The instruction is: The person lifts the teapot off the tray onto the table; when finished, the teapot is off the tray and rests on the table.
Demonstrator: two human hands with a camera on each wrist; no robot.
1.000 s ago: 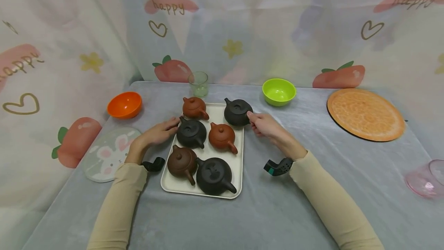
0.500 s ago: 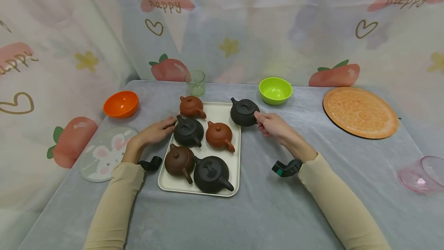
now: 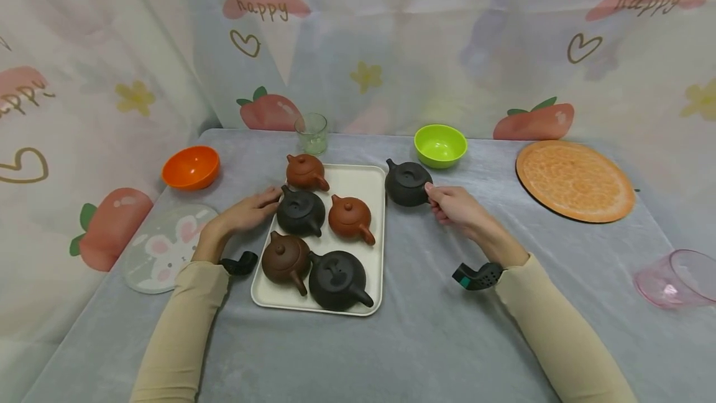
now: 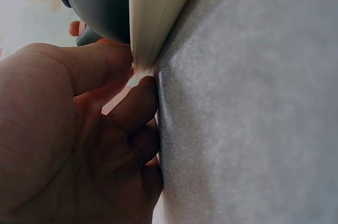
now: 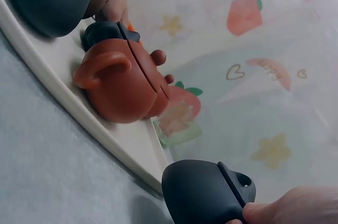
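My right hand (image 3: 461, 210) pinches a black teapot (image 3: 407, 183) by its handle side, thumb on top. This teapot is just past the right edge of a cream tray (image 3: 363, 182); in the right wrist view it appears raised above the cloth. My left hand (image 3: 243, 216) holds the tray's left edge, with the thumb (image 4: 103, 63) at the rim and the other fingers curled below, beside the cloth. On the tray stand a second black teapot (image 3: 301, 211), a large black teapot (image 3: 337, 280), a dark brown teapot (image 3: 286, 259) and two reddish-brown teapots (image 3: 350, 217).
A green glass (image 3: 312, 134) and a lime bowl (image 3: 440, 146) stand behind the tray. At left are an orange bowl (image 3: 191, 168) and a rabbit mat (image 3: 165, 254). A round orange mat (image 3: 575, 180) and a pink glass (image 3: 674, 278) lie to the right.
My right hand has carried the black teapot rightward, from the tray's far right corner to beyond its edge. My left hand stays at the tray's left edge. The view has shifted slightly.
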